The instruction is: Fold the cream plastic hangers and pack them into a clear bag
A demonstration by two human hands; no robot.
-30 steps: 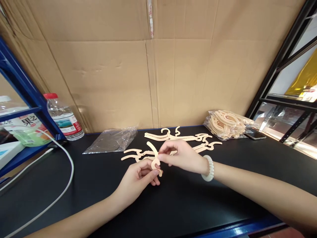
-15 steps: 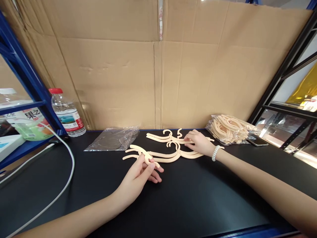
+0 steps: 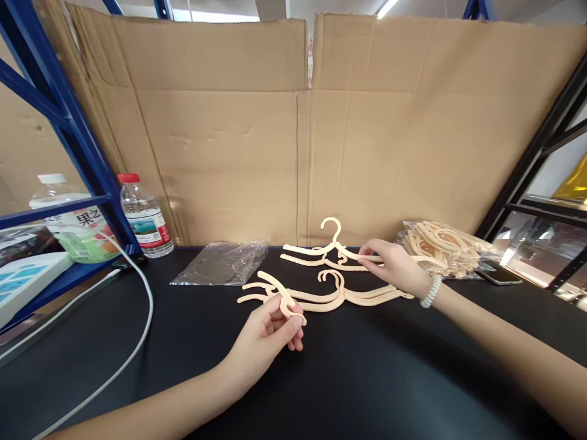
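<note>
My left hand (image 3: 275, 333) is closed on a cream plastic clothes hanger (image 3: 279, 287), thumb and fingers at its curved end; its far end points up and left. My right hand (image 3: 389, 263) pinches the right arm of another cream clothes hanger (image 3: 337, 235), which is tilted up with its hook raised. Beneath that one lies a similar hanger (image 3: 305, 261). Nearer to me, a pair of hangers (image 3: 321, 302) lies side by side on the black table, hooks pointing away. My left fingers partly cover their left arms.
A clear plastic bag (image 3: 215, 263) lies at the back left. Bagged hangers (image 3: 447, 244) and a phone (image 3: 499, 273) are at the back right. On the left stand a red-capped water bottle (image 3: 145, 220), a blue shelf frame (image 3: 68, 122) and a white cable (image 3: 149, 305). Cardboard (image 3: 220, 153) walls the back.
My right hand has raised one hanger from the back pair, so its hook now stands up. My left hand has turned its hanger slightly steeper. The view has shifted up and left.
</note>
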